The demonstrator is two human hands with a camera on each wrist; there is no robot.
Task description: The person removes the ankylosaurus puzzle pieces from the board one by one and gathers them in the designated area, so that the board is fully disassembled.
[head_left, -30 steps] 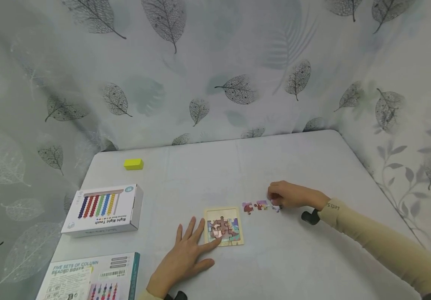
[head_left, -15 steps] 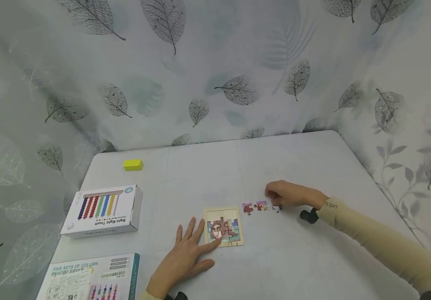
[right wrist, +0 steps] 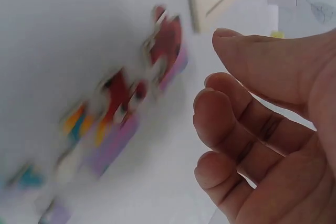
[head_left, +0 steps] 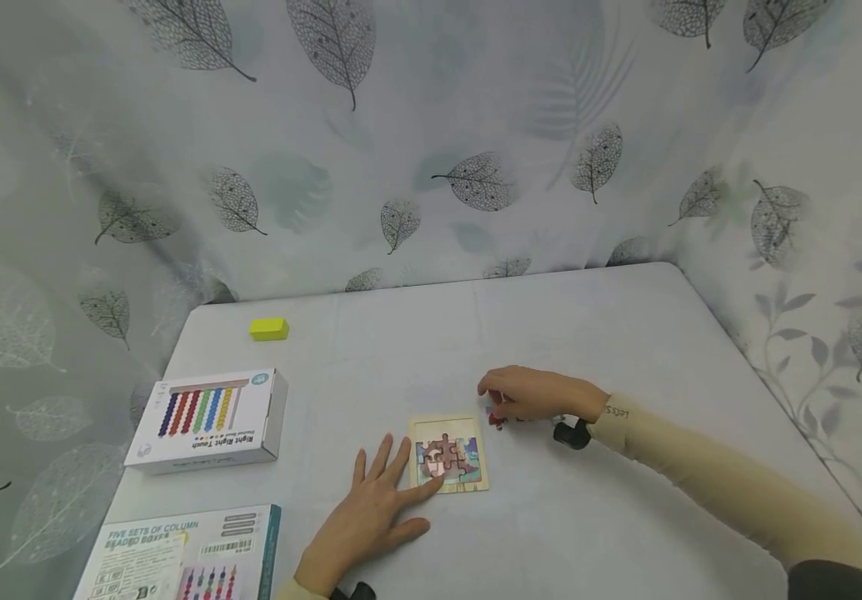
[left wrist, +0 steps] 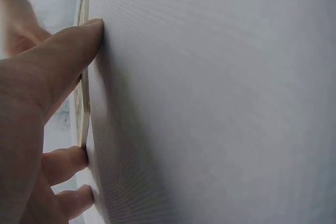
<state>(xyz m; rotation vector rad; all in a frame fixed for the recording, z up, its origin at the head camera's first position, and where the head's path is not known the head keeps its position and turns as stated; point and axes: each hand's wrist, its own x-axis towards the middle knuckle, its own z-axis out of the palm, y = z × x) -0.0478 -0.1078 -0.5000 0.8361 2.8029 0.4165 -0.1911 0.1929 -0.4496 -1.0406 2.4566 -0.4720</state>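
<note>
The left hand (head_left: 371, 515), fingers spread, touches the pale-framed puzzle (head_left: 448, 457), its top bare; the right hand (head_left: 536, 393), thumb apart from fingers, hovers by seemingly red-purple pieces (right wrist: 167, 40).

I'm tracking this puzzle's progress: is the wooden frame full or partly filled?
The frame is only partly filled: in the head view joined pieces cover its lower part, the top looks bare, and loose pieces lie outside.
</note>
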